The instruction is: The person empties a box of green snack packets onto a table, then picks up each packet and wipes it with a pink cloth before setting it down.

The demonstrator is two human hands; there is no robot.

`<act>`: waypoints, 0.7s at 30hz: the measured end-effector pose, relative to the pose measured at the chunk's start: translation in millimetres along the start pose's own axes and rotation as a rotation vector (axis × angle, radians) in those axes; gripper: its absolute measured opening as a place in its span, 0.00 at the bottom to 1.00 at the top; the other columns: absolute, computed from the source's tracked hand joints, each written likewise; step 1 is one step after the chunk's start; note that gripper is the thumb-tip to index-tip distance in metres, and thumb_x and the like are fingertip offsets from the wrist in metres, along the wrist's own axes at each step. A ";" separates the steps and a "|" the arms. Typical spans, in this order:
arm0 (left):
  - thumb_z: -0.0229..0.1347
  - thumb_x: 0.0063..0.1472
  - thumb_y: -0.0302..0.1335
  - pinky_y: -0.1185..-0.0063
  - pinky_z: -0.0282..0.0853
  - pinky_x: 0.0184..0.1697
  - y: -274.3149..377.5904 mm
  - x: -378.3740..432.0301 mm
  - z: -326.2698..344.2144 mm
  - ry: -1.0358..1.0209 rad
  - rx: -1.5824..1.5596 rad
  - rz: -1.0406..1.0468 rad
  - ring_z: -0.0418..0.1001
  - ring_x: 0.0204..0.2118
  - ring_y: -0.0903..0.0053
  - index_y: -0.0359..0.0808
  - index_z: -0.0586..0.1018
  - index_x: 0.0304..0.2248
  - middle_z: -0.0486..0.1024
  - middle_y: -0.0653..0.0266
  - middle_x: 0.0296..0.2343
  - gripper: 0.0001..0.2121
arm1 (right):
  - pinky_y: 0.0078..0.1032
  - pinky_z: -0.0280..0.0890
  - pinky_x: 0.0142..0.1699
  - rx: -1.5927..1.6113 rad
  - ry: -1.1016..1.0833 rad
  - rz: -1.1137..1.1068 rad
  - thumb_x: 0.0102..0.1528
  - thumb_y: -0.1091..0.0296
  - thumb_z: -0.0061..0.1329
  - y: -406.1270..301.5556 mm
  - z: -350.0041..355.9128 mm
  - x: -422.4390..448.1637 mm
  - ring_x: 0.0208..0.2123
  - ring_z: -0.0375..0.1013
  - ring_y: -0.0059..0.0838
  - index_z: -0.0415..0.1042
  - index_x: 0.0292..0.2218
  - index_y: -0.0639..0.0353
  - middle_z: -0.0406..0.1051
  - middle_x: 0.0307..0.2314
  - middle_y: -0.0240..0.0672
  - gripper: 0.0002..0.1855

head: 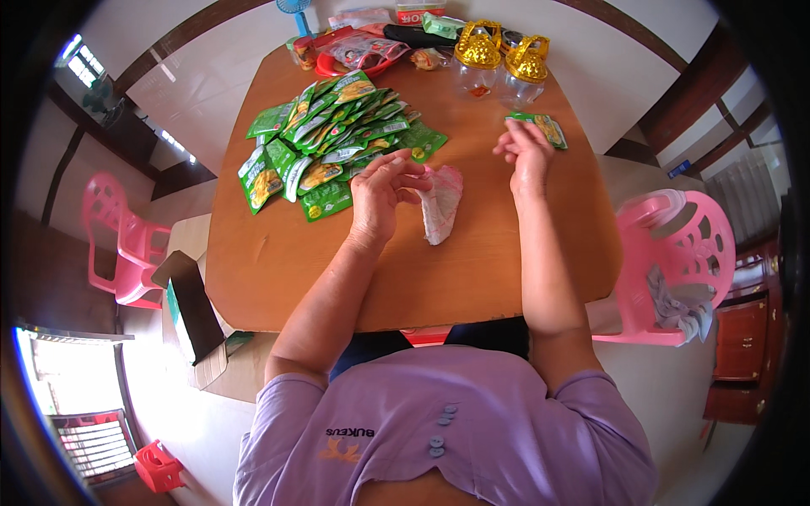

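My left hand hovers at the near right edge of a pile of green snack packets, beside a folded pink and white cloth on the wooden table. Its fingers are slightly bent and apart; I see nothing held. My right hand is above the table's right side, fingers loosely spread and holding nothing that shows. Just beyond its fingertips lies a green packet, apart from the pile and partly hidden by the hand.
Two clear jars with gold lids stand at the back right. A red plate with plastic bags is at the back left, near a small blue fan. Pink chairs flank the table. An open cardboard box sits at lower left.
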State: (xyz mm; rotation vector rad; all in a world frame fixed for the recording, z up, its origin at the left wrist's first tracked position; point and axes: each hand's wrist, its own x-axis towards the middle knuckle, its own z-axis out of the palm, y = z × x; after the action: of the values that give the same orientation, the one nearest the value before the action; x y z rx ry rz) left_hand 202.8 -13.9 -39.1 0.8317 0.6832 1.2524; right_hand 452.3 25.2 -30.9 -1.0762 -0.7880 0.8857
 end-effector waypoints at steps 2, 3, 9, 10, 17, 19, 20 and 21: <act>0.48 0.62 0.29 0.78 0.72 0.26 1.6 0.4 -3.8 0.077 0.015 0.007 0.78 0.27 0.69 0.23 0.70 0.47 0.78 0.52 0.31 0.18 | 0.13 0.52 0.24 -0.151 -0.269 0.007 0.55 0.68 0.53 -2.2 13.3 -13.0 0.18 0.68 0.16 0.76 0.30 0.59 0.71 0.18 0.26 0.05; 0.48 0.62 0.28 0.79 0.72 0.24 1.8 1.8 -5.3 0.122 0.026 -0.004 0.78 0.26 0.69 0.23 0.71 0.47 0.78 0.52 0.30 0.17 | 0.13 0.54 0.24 -0.195 -0.407 0.048 0.54 0.69 0.53 -4.4 18.2 -21.2 0.20 0.68 0.15 0.76 0.30 0.58 0.71 0.19 0.26 0.04; 0.48 0.61 0.26 0.82 0.70 0.21 -3.6 5.2 -7.5 0.165 0.145 -0.084 0.77 0.23 0.72 0.24 0.72 0.45 0.78 0.51 0.29 0.15 | 0.33 0.68 0.36 -0.850 -0.778 -0.570 0.48 0.62 0.56 8.8 42.1 -57.9 0.31 0.75 0.37 0.77 0.30 0.57 0.75 0.28 0.37 0.09; 0.49 0.61 0.26 0.82 0.70 0.21 -4.5 4.9 -9.7 0.162 0.158 -0.083 0.77 0.23 0.72 0.24 0.72 0.45 0.78 0.51 0.29 0.16 | 0.34 0.68 0.36 -0.938 -0.777 -0.580 0.48 0.63 0.55 7.1 44.9 -58.9 0.31 0.75 0.38 0.77 0.30 0.56 0.75 0.28 0.36 0.08; 0.51 0.58 0.26 0.82 0.69 0.18 -5.5 4.4 -5.3 0.117 0.253 -0.173 0.76 0.20 0.73 0.23 0.74 0.43 0.78 0.52 0.26 0.15 | 0.37 0.66 0.38 -1.279 -0.385 -0.750 0.49 0.71 0.52 22.8 42.5 -50.9 0.34 0.73 0.40 0.75 0.29 0.54 0.72 0.28 0.34 0.03; 0.52 0.58 0.26 0.82 0.67 0.15 -6.5 3.9 -6.6 0.039 0.310 -0.205 0.76 0.18 0.73 0.23 0.76 0.40 0.78 0.53 0.24 0.14 | 0.34 0.66 0.43 -1.198 -0.491 -0.789 0.47 0.70 0.52 17.2 47.5 -54.5 0.41 0.71 0.38 0.77 0.37 0.49 0.73 0.36 0.31 0.12; 0.52 0.58 0.26 0.82 0.67 0.14 -7.0 3.6 -7.5 0.001 0.339 -0.220 0.75 0.17 0.73 0.24 0.76 0.38 0.78 0.53 0.23 0.13 | 0.34 0.65 0.44 -1.121 -0.542 -0.833 0.47 0.70 0.52 19.8 50.7 -56.9 0.42 0.71 0.37 0.77 0.38 0.49 0.73 0.37 0.30 0.13; 0.53 0.57 0.27 0.82 0.66 0.14 -8.0 3.9 -6.9 -0.007 0.399 -0.235 0.75 0.17 0.73 0.24 0.77 0.36 0.77 0.53 0.23 0.12 | 0.34 0.65 0.45 -1.043 -0.589 -0.874 0.47 0.69 0.53 23.1 51.7 -58.2 0.42 0.70 0.37 0.77 0.39 0.48 0.72 0.37 0.30 0.15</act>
State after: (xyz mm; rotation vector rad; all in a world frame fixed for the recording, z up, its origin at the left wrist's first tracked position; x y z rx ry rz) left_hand 202.2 -9.8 -49.6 1.0456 1.0138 0.9123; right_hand 376.8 -1.5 -44.5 -1.1399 -2.1471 -0.0593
